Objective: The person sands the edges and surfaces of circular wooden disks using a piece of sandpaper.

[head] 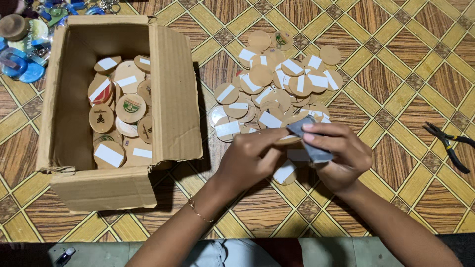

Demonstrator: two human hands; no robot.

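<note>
My left hand (252,158) pinches the edge of a round wooden disc (288,139) held just above the floor. My right hand (336,151) grips a grey cloth-like pad (304,129) pressed against that disc. A heap of round wooden discs (274,91), many with white rectangular strips, lies on the floor just beyond both hands. One more disc (285,173) lies beneath my hands. An open cardboard box (173,89) at the left holds several more discs (121,113).
Black-handled pliers (448,143) lie on the patterned floor (396,74) at the right. Blue and mixed trinkets (24,44) are piled at the top left behind the box. A small dark object (64,256) sits at the bottom left edge.
</note>
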